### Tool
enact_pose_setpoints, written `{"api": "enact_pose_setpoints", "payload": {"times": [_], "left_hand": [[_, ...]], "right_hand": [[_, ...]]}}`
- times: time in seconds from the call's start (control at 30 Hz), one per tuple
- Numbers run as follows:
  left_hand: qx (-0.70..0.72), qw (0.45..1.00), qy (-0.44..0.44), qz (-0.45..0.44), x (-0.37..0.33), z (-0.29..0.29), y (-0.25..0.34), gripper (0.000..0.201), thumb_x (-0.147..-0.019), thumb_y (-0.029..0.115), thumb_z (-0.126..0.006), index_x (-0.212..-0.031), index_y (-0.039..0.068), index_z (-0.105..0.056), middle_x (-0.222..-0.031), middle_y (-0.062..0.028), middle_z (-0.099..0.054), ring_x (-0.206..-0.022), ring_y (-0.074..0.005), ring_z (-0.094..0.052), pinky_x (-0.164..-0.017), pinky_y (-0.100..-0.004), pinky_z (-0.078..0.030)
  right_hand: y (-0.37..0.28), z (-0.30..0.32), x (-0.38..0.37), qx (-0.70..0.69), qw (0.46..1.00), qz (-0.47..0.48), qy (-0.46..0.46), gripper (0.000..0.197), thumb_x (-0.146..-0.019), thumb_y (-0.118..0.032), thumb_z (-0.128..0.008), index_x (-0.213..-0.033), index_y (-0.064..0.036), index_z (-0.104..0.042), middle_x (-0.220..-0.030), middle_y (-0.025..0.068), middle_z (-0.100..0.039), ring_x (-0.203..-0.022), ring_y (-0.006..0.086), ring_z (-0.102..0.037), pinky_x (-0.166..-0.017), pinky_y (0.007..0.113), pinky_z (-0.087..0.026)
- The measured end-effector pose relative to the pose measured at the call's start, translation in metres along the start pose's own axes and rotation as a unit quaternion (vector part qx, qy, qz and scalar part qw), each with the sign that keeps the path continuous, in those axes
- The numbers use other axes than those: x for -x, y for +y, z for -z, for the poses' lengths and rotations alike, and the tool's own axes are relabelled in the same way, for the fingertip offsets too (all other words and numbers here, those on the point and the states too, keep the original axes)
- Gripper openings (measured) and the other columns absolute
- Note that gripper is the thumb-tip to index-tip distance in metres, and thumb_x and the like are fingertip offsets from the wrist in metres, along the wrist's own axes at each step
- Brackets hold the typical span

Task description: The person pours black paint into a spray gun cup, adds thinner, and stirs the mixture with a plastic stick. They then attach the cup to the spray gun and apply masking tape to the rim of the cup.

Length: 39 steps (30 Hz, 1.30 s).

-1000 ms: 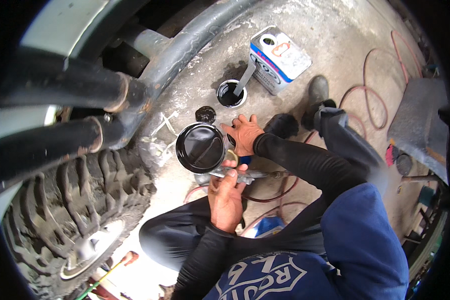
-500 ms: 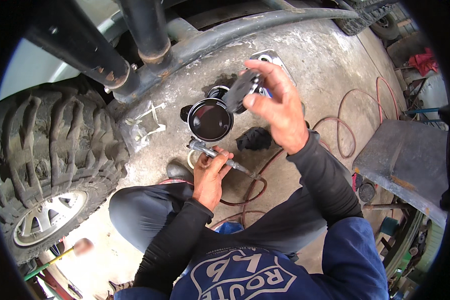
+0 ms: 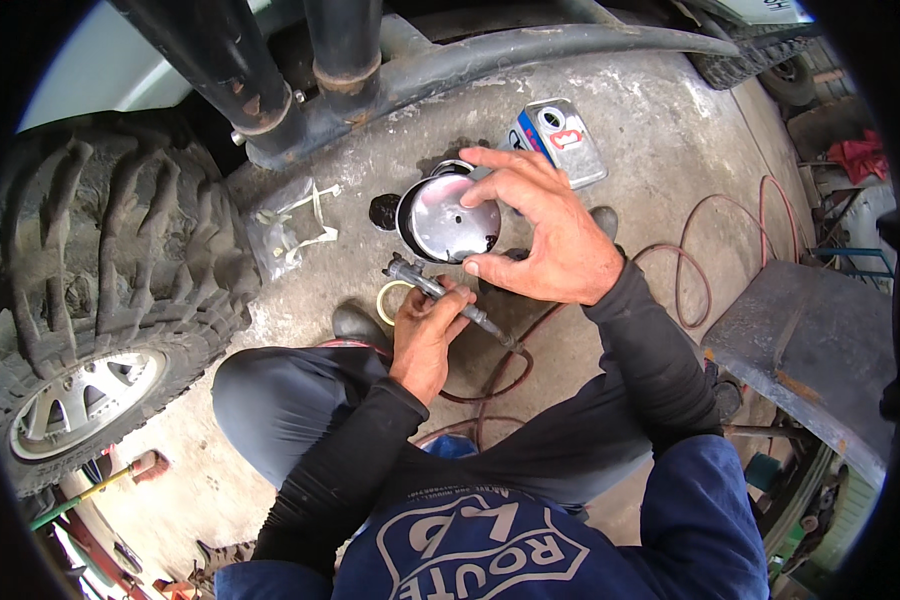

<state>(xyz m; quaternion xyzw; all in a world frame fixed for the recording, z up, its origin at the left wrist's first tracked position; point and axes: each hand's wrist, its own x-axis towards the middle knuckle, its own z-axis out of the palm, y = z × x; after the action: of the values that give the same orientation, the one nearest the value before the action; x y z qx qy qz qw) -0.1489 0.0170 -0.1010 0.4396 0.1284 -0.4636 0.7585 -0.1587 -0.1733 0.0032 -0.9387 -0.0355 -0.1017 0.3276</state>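
My left hand (image 3: 428,335), fingers wrapped round it, holds a grey metal air gun (image 3: 417,277), whose rear end joins a dark red hose (image 3: 515,372). Between the thumb and fingers of my right hand (image 3: 545,225) is a round metal lid (image 3: 450,222), silvery with a small dark hole in its middle. It lies over the mouth of a round can (image 3: 402,222), hiding most of the inside; I cannot tell whether it is seated. Beside the can is a black, wet-looking round piece (image 3: 383,211). Another small round container (image 3: 454,167) stands just behind, partly covered.
A rectangular metal tin (image 3: 580,160) stands beyond my right hand. A big muddy tyre (image 3: 100,250) is at the left, below a tubular metal bumper (image 3: 530,55). Clear plastic wrapping (image 3: 280,235) lies on the concrete. The red hose loops toward a dark metal sheet (image 3: 810,340) at the right.
My right hand has brought the lid down and left onto the can, turning it from tilted to nearly flat. The dark liquid seen in the can before is now covered. The left hand still holds the air gun.
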Motion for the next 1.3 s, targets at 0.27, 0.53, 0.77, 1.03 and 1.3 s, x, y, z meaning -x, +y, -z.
{"api": "enact_pose_setpoints", "payload": {"times": [0.27, 0.53, 0.77, 1.03, 1.3], "left_hand": [[-0.015, 1.000, -0.006, 0.002, -0.005, 0.004, -0.003, 0.028, -0.088, 0.023, -0.071, -0.109, 0.014, -0.056, -0.105, 0.0012, -0.061, -0.109, -0.0138, -0.058, -0.101, -0.0416, -0.039], [-0.021, 1.000, 0.005, 0.004, -0.004, 0.001, -0.004, 0.028, -0.088, 0.023, -0.072, -0.109, 0.013, -0.056, -0.105, 0.0004, -0.062, -0.108, -0.0141, -0.059, -0.101, -0.0430, -0.038], [-0.043, 0.999, -0.014, 0.000, -0.006, 0.004, -0.008, 0.031, -0.091, 0.025, -0.069, -0.117, 0.014, -0.057, -0.112, 0.0015, -0.065, -0.111, -0.0130, -0.058, -0.102, -0.0484, -0.036], [-0.036, 0.999, -0.019, -0.007, -0.004, 0.002, -0.009, 0.032, -0.091, 0.023, -0.068, -0.119, 0.015, -0.056, -0.116, 0.0014, -0.062, -0.115, -0.0142, -0.055, -0.102, -0.0478, -0.037], [-0.040, 0.999, -0.019, -0.006, -0.005, 0.004, -0.011, 0.033, -0.091, 0.024, -0.068, -0.120, 0.014, -0.055, -0.118, 0.0007, -0.062, -0.114, -0.0141, -0.055, -0.102, -0.0481, -0.036]], "right_hand": [[-0.018, 0.010, -0.005, 0.179, 0.982, 0.014, -0.062, 0.051, -0.062, -0.027, -0.085, -0.100, -0.0102, -0.055, -0.135, 0.0110, -0.056, -0.121, 0.0306, -0.051, -0.096, 0.045, -0.036], [-0.019, 0.003, -0.008, 0.189, 0.980, 0.003, -0.063, 0.052, -0.061, -0.026, -0.085, -0.100, -0.0093, -0.054, -0.130, 0.0097, -0.060, -0.117, 0.0279, -0.055, -0.094, 0.042, -0.035], [-0.022, 0.007, -0.011, 0.156, 0.987, 0.017, -0.025, 0.060, -0.062, -0.024, -0.084, -0.112, -0.0088, -0.056, -0.127, 0.0094, -0.061, -0.115, 0.0275, -0.056, -0.096, 0.043, -0.037], [-0.018, -0.004, -0.012, 0.177, 0.983, 0.052, -0.024, 0.067, -0.067, -0.031, -0.080, -0.127, -0.0102, -0.057, -0.120, 0.0088, -0.063, -0.113, 0.0274, -0.056, -0.094, 0.044, -0.036], [-0.020, -0.002, -0.011, 0.203, 0.977, 0.055, -0.031, 0.060, -0.069, -0.030, -0.079, -0.122, -0.0105, -0.060, -0.116, 0.0077, -0.064, -0.110, 0.0260, -0.057, -0.091, 0.046, -0.035]]}}
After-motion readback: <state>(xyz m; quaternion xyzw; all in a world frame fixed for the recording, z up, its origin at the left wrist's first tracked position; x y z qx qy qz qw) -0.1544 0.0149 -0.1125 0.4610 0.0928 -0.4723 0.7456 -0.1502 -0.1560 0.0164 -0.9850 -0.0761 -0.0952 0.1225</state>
